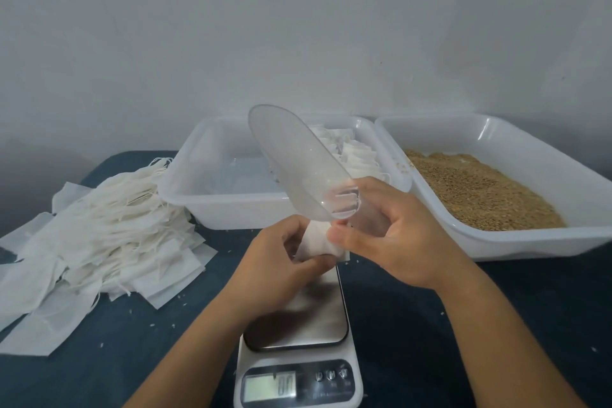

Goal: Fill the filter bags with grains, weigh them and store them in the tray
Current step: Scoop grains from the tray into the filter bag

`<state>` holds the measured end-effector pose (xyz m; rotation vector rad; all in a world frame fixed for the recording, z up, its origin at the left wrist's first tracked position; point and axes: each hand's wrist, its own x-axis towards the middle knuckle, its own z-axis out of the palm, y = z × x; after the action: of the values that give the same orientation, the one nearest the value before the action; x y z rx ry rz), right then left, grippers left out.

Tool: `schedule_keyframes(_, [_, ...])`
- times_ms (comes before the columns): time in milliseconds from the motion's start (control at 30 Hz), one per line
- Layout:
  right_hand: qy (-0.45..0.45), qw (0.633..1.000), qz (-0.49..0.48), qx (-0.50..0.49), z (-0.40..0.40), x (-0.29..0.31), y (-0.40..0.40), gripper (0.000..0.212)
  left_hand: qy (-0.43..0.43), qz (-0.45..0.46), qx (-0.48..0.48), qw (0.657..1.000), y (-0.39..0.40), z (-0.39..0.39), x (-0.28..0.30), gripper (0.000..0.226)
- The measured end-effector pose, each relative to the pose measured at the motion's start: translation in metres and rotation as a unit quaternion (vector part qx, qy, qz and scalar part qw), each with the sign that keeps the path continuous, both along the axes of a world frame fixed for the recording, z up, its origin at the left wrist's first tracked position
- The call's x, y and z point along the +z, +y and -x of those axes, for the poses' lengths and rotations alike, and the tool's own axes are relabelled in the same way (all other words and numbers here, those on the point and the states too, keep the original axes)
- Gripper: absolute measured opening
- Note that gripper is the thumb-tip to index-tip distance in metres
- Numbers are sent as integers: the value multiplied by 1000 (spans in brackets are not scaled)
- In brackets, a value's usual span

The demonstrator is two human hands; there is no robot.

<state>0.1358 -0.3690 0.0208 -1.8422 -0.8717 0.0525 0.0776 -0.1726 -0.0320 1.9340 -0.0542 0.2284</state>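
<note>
Scoop (pixel 299 162), clear and apparently empty, is gripped by the right hand (pixel 394 228), whose fingertips also pinch the filter bag (pixel 314 242); the left hand (pixel 284 255) pinches it above the scale (pixel 298 325). Hold its mouth open; fetch grains (pixel 480 192) from the right.

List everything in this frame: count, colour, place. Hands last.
scoop: one, clear plastic, raised above the scale, tipped up
filter bag: one, white, held over the scale's platform
scale: one, white with a steel platform, front centre
empty bags: a pile, white with strings, on the left
storage tray: one, white, back centre, filled bags at its right end
grain tray: one, white, on the right, holds brown grain
table: one, dark blue, stray grains on it
left hand: grip on the filter bag
right hand: grip on the scoop handle, thumb at the bag's top
</note>
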Motion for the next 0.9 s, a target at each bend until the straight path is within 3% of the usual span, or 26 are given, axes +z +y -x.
schedule_keyframes(133, [10, 999, -28, -24, 0, 17, -6, 37, -14, -10, 42, 999, 5, -1, -1, 29])
schedule_keyframes(300, [-25, 974, 83, -209, -23, 50, -49, 43, -30, -22, 79, 996, 10, -2, -2, 29])
schedule_keyframes(367, [-41, 943, 186, -273, -37, 62, -77, 52, -38, -25, 86, 995, 9, -3, -1, 30])
schedule_keyframes(467, [-18, 859, 403, -315, -59, 76, -125, 42, -46, -36, 90, 994, 7, -2, 0, 30])
schedule_keyframes(533, [29, 814, 478, -328, -73, 85, -151, 39, -50, -44, 89, 994, 6, -2, 1, 30])
schedule_keyframes(767, [89, 727, 604, -314, -92, 102, -186, 21, -52, -40, 92, 994, 4, 2, 4, 26])
schedule_keyframes(900, [73, 720, 625, -293, -96, 95, -170, 21, -44, -36, 89, 994, 4, 1, 4, 28])
